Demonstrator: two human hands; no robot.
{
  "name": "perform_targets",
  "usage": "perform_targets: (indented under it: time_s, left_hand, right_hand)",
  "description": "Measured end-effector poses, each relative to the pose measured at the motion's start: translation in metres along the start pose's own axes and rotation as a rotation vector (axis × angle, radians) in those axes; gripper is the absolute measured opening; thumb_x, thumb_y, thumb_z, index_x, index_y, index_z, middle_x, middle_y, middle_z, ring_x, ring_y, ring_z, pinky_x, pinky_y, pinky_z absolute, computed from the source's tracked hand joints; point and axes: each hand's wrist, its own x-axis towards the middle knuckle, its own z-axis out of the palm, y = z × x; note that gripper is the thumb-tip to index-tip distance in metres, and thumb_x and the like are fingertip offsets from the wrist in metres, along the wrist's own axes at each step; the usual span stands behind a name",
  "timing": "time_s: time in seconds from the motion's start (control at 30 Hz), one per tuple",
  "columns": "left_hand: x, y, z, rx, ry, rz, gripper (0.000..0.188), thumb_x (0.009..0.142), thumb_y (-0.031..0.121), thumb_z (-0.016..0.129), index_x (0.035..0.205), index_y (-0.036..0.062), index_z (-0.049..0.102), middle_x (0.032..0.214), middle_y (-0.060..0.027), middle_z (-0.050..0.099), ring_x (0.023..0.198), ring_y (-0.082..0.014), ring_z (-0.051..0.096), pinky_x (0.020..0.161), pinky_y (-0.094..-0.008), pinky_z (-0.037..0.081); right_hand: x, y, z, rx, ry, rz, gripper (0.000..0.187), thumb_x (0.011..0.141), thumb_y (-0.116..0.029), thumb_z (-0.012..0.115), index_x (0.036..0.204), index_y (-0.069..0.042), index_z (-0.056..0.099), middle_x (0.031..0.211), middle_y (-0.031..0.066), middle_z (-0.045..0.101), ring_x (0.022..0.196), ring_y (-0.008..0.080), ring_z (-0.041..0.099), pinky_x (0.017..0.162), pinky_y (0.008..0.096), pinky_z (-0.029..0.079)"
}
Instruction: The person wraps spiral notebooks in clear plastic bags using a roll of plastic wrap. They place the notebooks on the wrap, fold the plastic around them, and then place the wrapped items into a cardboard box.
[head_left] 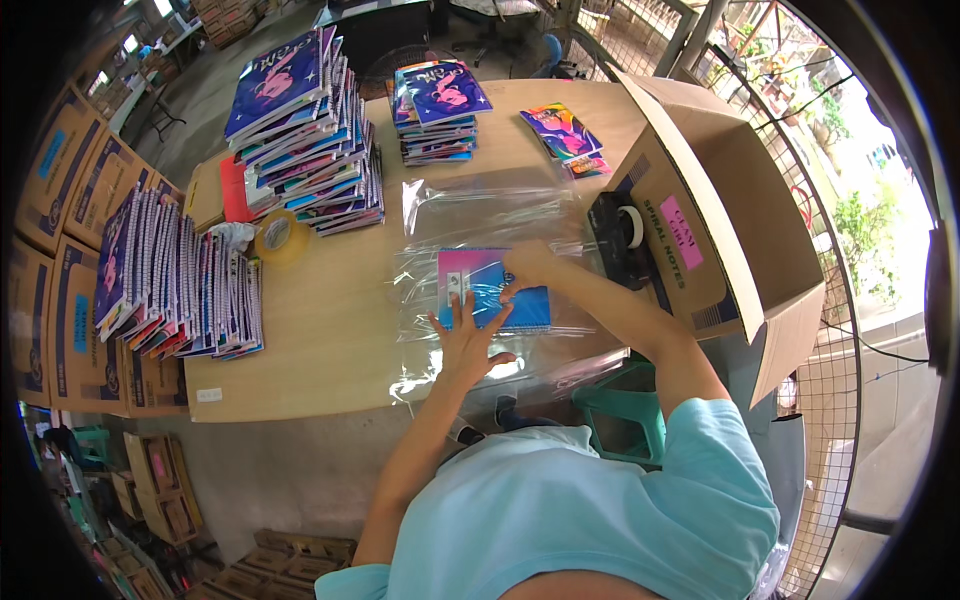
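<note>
A pink and blue spiral notebook (528,315) lies flat on a clear plastic sheet or sleeve (480,210) in the middle of the table. My left hand (466,342) is open, its fingers spread over the notebook's lower left part. On the upper right of the notebook rests my right hand (527,266), with its fingers bent and drawn together; what they hold, if anything, is hidden. The plastic is wrinkled, and it reaches past the notebook on all sides, down to the table's near edge.
A tall notebook stack (310,140), a lower stack (436,112) and two small notebooks (563,135) stand beyond. At left are a notebook row (185,270), a tape roll (281,238) and cartons (75,310). An open carton (690,215) and black tape dispenser (612,240) sit right.
</note>
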Motion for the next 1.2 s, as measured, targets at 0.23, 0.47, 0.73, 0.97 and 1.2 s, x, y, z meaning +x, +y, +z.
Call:
perform_targets:
  time_s: [0.23,0.47,0.73,0.97,1.2]
  left_hand:
    - [-0.037,-0.054,0.019,0.159,0.215,-0.494,0.065,0.087,0.045,0.062,0.145,0.0262,0.039,0.152,-0.0172,0.026,0.136,-0.0448,0.029,0.103,-0.0744,0.016]
    - [-0.041,-0.022,0.053,-2.266,-0.049,-1.04,0.026,0.095,0.025,0.059,0.116,0.0108,0.052,0.116,-0.017,0.051,0.123,-0.0323,0.045,0.1,-0.0544,0.038]
    - [0.016,-0.015,0.061,-1.877,0.47,-0.655,0.067,0.082,0.018,0.075,0.136,0.0045,0.038,0.142,-0.0128,0.035,0.131,-0.0246,0.034,0.11,-0.0439,0.026]
    - [0.014,-0.02,0.07,-1.133,0.521,-0.608,0.089,0.08,0.018,0.074,0.149,0.0035,0.018,0.146,-0.0222,0.031,0.134,-0.0368,0.032,0.11,-0.0531,0.024]
    - [-0.024,-0.032,0.069,-0.015,0.161,-0.214,0.076,0.086,0.042,0.063,0.147,0.0086,0.032,0.155,-0.0248,0.016,0.142,-0.0442,0.018,0.107,-0.0687,0.016]
  right_hand:
    - [-0.016,0.018,0.014,0.155,-0.031,-0.085,0.059,0.068,-0.055,0.074,0.101,-0.008,0.062,0.098,0.0128,0.065,0.095,0.0337,0.063,0.078,0.0469,0.05]
    - [0.068,-0.005,0.024,0.195,0.279,0.133,0.068,0.066,-0.054,0.079,0.107,-0.003,0.06,0.12,0.0204,0.054,0.114,0.0362,0.053,0.088,0.0481,0.047]
    - [0.016,-0.04,0.028,0.269,0.826,0.343,0.055,0.071,-0.045,0.078,0.104,-0.003,0.062,0.124,0.0188,0.052,0.122,0.0356,0.047,0.091,0.0569,0.043]
    - [-0.011,-0.042,0.006,0.317,0.037,0.054,0.043,0.083,-0.043,0.067,0.118,-0.019,0.062,0.135,0.0108,0.051,0.125,0.0292,0.047,0.095,0.0521,0.041]
    - [0.03,0.089,0.023,0.001,0.584,0.026,0.04,0.088,-0.045,0.058,0.117,-0.018,0.067,0.115,0.0131,0.062,0.118,0.0323,0.05,0.092,0.0501,0.046]
